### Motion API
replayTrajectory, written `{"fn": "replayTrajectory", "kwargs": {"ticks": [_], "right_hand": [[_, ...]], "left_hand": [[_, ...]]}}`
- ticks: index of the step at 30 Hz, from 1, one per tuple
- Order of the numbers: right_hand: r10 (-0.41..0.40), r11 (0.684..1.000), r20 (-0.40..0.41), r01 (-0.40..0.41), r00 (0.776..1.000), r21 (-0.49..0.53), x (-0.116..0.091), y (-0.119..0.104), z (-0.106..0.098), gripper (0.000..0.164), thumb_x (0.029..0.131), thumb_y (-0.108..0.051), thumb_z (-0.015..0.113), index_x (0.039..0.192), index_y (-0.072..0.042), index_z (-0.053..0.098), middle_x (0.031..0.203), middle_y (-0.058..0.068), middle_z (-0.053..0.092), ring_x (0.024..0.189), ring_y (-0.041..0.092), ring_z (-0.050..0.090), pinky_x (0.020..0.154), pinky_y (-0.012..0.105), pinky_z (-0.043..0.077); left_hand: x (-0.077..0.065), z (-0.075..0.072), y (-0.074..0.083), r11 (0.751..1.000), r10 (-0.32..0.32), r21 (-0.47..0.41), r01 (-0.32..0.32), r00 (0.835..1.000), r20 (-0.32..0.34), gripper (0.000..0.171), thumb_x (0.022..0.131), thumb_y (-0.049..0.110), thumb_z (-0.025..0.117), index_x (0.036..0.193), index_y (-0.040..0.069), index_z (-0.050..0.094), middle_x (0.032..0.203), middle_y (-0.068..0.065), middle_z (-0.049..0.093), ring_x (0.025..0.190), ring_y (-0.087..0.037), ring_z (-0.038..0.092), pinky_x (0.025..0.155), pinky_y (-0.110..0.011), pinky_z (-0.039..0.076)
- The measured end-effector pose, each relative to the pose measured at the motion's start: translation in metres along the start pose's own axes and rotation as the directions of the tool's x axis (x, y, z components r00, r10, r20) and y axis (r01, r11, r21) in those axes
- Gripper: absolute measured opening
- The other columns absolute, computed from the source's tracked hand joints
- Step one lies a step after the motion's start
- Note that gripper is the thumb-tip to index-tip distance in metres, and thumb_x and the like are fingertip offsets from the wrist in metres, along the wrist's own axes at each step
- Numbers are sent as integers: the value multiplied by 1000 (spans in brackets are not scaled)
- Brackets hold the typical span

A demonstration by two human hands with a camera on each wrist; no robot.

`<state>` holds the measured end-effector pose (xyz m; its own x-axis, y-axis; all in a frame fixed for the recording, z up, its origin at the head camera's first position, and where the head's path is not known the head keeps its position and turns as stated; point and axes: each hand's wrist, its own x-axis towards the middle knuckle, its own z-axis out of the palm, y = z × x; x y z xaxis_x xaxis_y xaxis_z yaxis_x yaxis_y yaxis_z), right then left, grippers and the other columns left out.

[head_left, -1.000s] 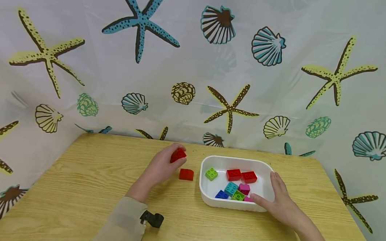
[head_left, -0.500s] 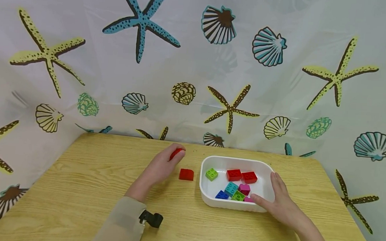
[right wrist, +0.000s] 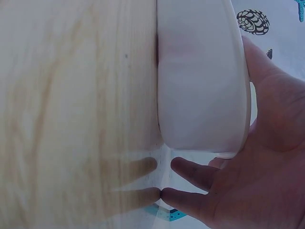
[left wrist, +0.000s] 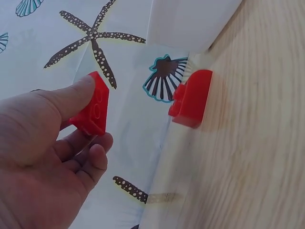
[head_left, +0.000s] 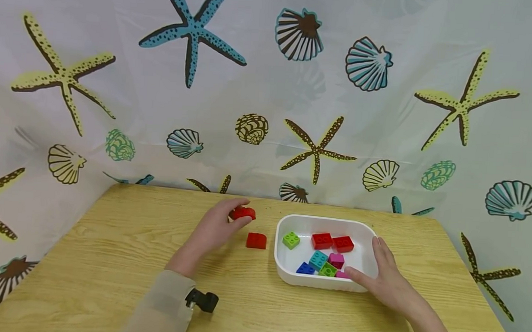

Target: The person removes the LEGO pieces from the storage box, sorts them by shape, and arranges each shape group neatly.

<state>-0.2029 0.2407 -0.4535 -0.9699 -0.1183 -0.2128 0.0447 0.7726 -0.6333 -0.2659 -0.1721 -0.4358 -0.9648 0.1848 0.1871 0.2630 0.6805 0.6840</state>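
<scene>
My left hand (head_left: pixel 213 227) pinches a red toy brick (head_left: pixel 244 213) between thumb and fingers, near the table's back. The left wrist view shows round shapes on a face of this held brick (left wrist: pixel 97 107), and the thumb across its upper edge. A second red brick (head_left: pixel 256 240), with a rounded corner and studs, lies on the table just in front of the hand. At the right end of a white plastic tub (head_left: pixel 280 267), my right hand (head_left: pixel 388 282) rests with thumb and fingers spread around the corner. In the right wrist view its lower fingers (right wrist: pixel 190 174) extend past the tub.
Inside the tub lie two red bricks (head_left: pixel 322 240), a lime brick (head_left: pixel 291 240), a teal brick (head_left: pixel 318 260), a blue brick (head_left: pixel 306 268), another green brick and pink bricks (head_left: pixel 336 260). A patterned curtain (head_left: pixel 261 75) hangs behind the wooden table (head_left: pixel 121 248).
The held red brick has turned in my left fingers and shows more than half a second ago. My left hand has shifted slightly left. The right hand and the tub stay put.
</scene>
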Motion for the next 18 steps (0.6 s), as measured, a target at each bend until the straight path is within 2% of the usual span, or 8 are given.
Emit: {"fn": "replayTrajectory", "kwargs": {"ticks": [6,9,14,18], "right_hand": [[-2,1000,10,2,1000,-5,-1,-3,-1,129,97,-69,72,175,-5,-9,180,28,-14,161,63,6,117,82,26],[-2,1000,13,2,1000,-4,-1,-3,-1,129,97,-68,73,175,-5,-9,180,28,-14,161,63,7,117,82,26],[-1,1000,12,1,1000,-6,1,0,-1,129,97,-67,73,175,-5,-9,180,28,-14,161,63,7,116,82,27],[-1,1000,9,1,1000,-6,0,-1,-2,129,98,-67,73,175,-5,-9,180,28,-14,160,63,7,116,82,27]], "left_hand": [[-3,-10,-13,996,58,65,-59,998,4,40,103,17,81,140,3,72,135,-15,68,112,-32,63,96,-47,58],[-4,-13,-19,992,75,104,-77,997,19,39,103,15,82,139,3,72,137,-17,67,114,-33,64,96,-48,58],[-6,-15,-26,985,75,149,-82,996,53,40,102,12,82,139,1,72,138,-20,67,116,-35,65,99,-52,59],[-6,-10,-32,985,66,154,-80,993,93,39,100,12,85,135,2,74,130,-18,68,111,-33,65,98,-51,59]]}}
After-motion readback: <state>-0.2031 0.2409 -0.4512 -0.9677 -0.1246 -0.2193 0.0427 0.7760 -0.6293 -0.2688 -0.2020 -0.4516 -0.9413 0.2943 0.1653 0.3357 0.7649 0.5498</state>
